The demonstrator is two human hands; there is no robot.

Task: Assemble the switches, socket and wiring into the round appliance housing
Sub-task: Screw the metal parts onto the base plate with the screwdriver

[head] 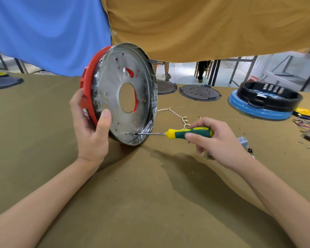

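Note:
The round housing [113, 83], red outside with a shiny perforated metal plate inside, stands on its edge on the table, plate facing right. My left hand [89, 122] grips its lower left rim, thumb on the metal plate. My right hand [213, 140] holds a green and yellow screwdriver [188, 133] level, its tip touching the plate near the bottom rim. A white wire with brass terminals [177, 116] lies on the table behind the screwdriver. A small grey part [243, 141] sits just right of my right hand.
Two dark round plates [200, 93] lie at the table's far edge. A black ring housing on a blue base [263, 102] stands at the far right, with a yellow disc and loose coloured wires [306, 124] beside it. Blue and tan cloths hang behind.

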